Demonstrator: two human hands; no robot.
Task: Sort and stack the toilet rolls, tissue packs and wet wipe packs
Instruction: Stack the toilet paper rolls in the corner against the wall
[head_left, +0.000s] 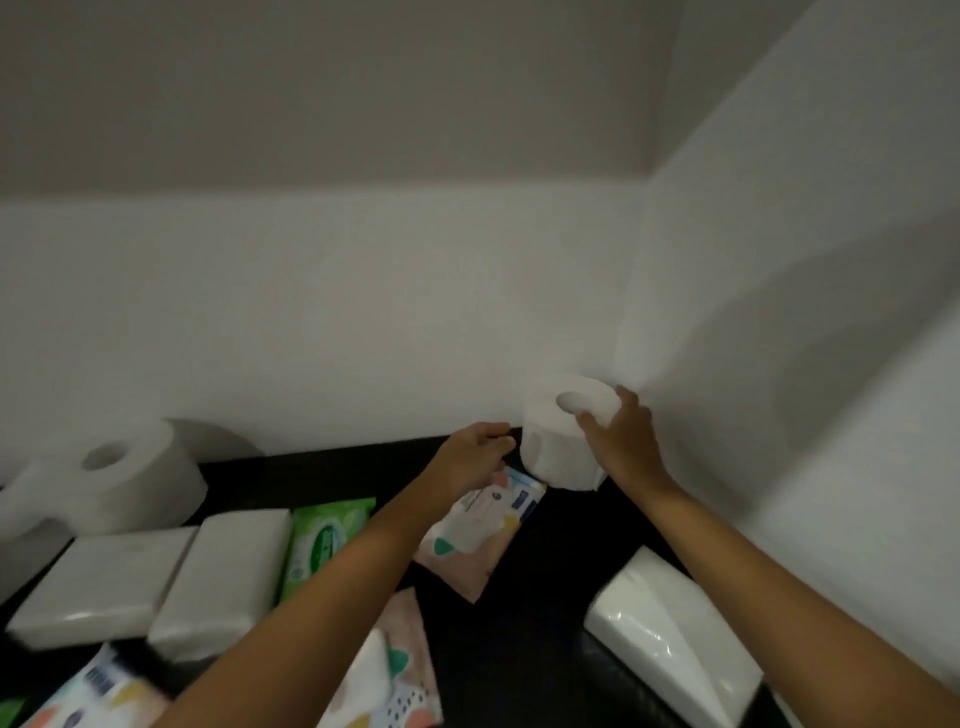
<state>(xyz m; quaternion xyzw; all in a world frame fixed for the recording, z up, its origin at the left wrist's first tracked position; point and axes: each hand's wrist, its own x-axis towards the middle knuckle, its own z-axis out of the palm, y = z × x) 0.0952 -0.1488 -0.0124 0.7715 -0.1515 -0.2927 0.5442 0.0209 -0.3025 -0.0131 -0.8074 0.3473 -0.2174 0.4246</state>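
Roll (558, 447) sits in my right grip (618, 441), fingers curled round its right side, hole up and axis near upright, just over the bench's (519, 649) back right corner; my left grip (475, 454) curls at its left edge, hold unclear.

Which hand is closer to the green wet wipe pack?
Left. The left hand sits up-right of the green wet wipe pack; the right hand is farther right, gripping the toilet roll.

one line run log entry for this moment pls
stage: toilet roll in hand | right hand: grips it near wall corner | left hand: curled beside it, contact unclear | tissue packs: flat at left
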